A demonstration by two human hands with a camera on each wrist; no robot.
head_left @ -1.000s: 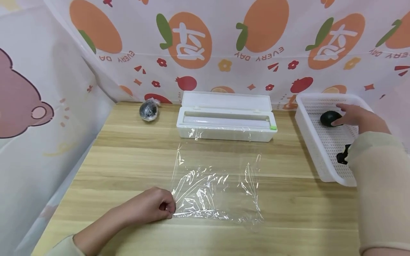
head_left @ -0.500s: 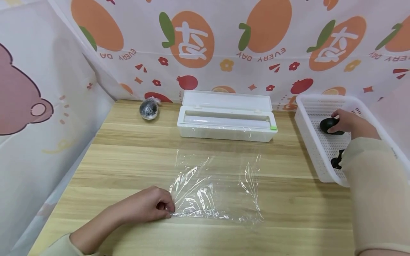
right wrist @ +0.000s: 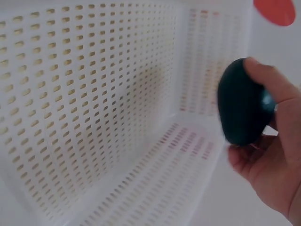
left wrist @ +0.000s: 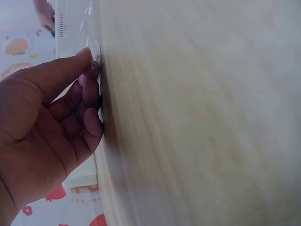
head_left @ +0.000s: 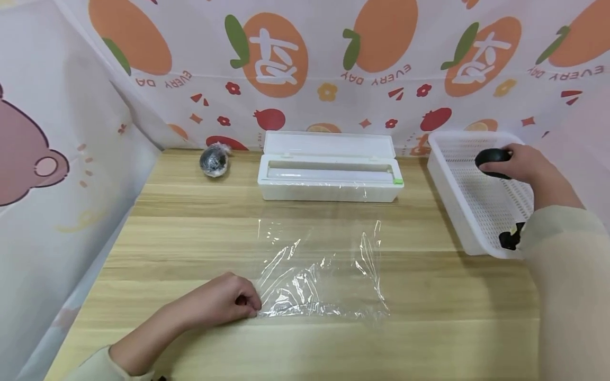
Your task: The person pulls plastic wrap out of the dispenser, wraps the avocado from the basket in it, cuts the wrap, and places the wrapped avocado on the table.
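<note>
We see the tabletop first, pale wood grain, hemmed in by a fruit-print backdrop. At its 3 o'clock edge sits the white basket, tilted a little toward the middle, so its contents are easy to reach. At 12 o'clock lies the dispenser, lid up, its cutting edge facing the sheet.

In the middle the film lies spread flat but crinkled. Our left hand rests at the film's 8 o'clock corner, fingers curled and pinching that corner against the wood; we judge this keeps the light sheet from lifting or folding on itself. The left wrist view shows thumb and fingertip closed on the film's edge.

Our right hand is over the basket, fingers wrapped around a dark egg, held clear above the basket floor near the far wall. Another dark thing lies at the basket's near end, partly hidden by the sleeve.

At 11 o'clock a wrapped ball sits near the backdrop, well apart from the film.
</note>
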